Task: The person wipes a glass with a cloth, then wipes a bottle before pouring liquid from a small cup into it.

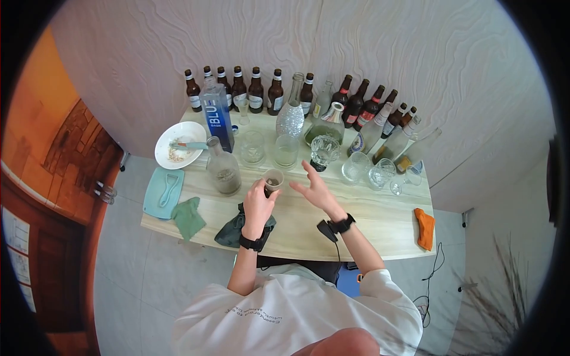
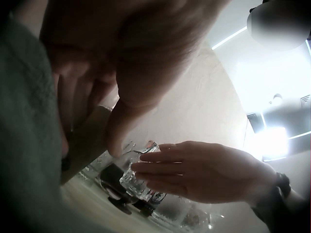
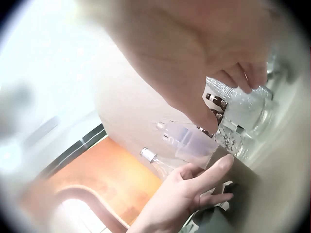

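Observation:
My left hand (image 1: 259, 207) grips a small cup (image 1: 274, 174) at the front middle of the table, thumb on one side and fingers on the other. Something dark shows inside the cup. From the right wrist view, the cup's greyish-brown wall (image 3: 239, 175) sits between the left thumb and fingers. My right hand (image 1: 317, 191) is just right of the cup, fingers extended and holding nothing. Beyond it stands a faceted glass (image 1: 325, 149). A clear bottle with greyish contents (image 1: 225, 173) stands left of the cup, and a dark cloth (image 1: 230, 231) lies under the left wrist.
Brown beer bottles (image 1: 256, 92) line the back edge. A blue-labelled bottle (image 1: 218, 115) and white plate (image 1: 196, 132) stand left, near a teal board (image 1: 155, 199) and green cloth (image 1: 189, 219). Glass tumblers (image 1: 355, 168) crowd the right; an orange cloth (image 1: 424, 228) lies at the right edge.

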The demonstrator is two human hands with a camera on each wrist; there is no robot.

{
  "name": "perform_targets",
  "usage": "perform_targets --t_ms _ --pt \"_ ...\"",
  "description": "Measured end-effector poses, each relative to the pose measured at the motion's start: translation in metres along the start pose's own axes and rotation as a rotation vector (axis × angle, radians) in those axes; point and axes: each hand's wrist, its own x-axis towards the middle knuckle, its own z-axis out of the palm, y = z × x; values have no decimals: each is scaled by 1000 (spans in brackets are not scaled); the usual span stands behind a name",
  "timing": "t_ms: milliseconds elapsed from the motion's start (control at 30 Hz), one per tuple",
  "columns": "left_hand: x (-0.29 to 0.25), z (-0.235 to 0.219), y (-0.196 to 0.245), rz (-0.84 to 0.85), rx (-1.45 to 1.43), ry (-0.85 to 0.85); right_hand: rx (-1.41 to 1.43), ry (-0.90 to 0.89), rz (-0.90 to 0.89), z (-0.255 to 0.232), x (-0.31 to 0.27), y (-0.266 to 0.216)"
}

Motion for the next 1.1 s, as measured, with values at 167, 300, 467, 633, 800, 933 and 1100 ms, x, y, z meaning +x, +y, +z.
perform_targets --t_ms 167,300,467,633,800,933,1100 --pt "3 -8 1 -37 -28 17 6 266 -10 45 64 12" --pt "4 -6 -2 -22 -11 21 229 329 50 65 91 27" --pt "3 -8 0 -6 -6 36 137 389 73 65 90 17" --pt "4 -10 4 -13 15 36 72 376 24 61 92 13" --pt "2 -9 6 -6 -15 64 -24 401 -16 60 91 13" --pt "2 -7 2 -5 -11 60 9 430 -42 64 89 14" --pt "1 -7 3 17 -8 72 78 444 -51 65 85 9"
